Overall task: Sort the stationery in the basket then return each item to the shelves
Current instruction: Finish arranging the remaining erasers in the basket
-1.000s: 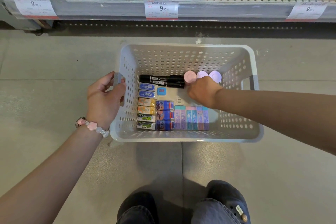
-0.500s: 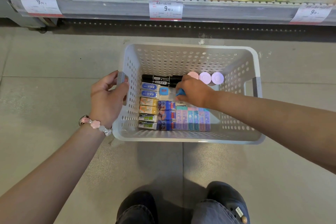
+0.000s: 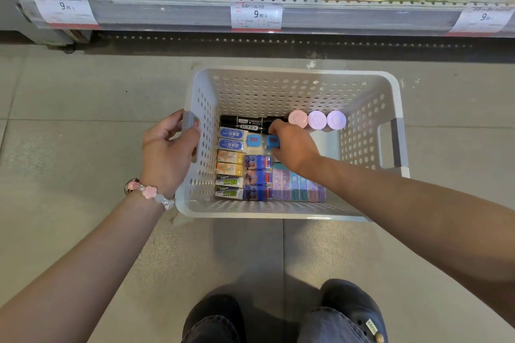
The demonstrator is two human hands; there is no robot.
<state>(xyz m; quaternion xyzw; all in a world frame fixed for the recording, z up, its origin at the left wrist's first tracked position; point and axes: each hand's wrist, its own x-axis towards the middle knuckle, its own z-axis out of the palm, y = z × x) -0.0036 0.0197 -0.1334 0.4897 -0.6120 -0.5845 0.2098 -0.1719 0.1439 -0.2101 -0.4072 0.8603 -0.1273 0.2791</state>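
Basket: a white perforated plastic basket (image 3: 292,86) sits on the tiled floor just in front of the shelf's lowest price rail (image 3: 256,15).
Left hand: the left hand (image 3: 167,153) grips the grey handle (image 3: 189,122) on the basket's left wall, fingers curled round it.
Right hand: the right hand (image 3: 292,145) reaches down into the basket and pinches a small blue item (image 3: 271,142), fingertips closed narrowly on its right side; probably a sharpener or small eraser, though the hand covers too much of it to be sure.
Matching item: a second blue item (image 3: 254,140) of the same kind lies flat just to the left of the held one.
Key relation: the held piece is at the fingertips, left of the palm, with its twin further left, the black markers (image 3: 245,123) on the far side and the boxed erasers (image 3: 257,163) on the near side.
Long axis: the markers lie left to right along the far wall; the pastel boxes (image 3: 295,184) run near to far.
Caps: three round pastel lids (image 3: 316,119) stand in a row just right of the markers.
Nearer hand: the right, already on the piece; the left is outside the wall.
Stage: judged as sorting inside the basket, shelving not yet begun.
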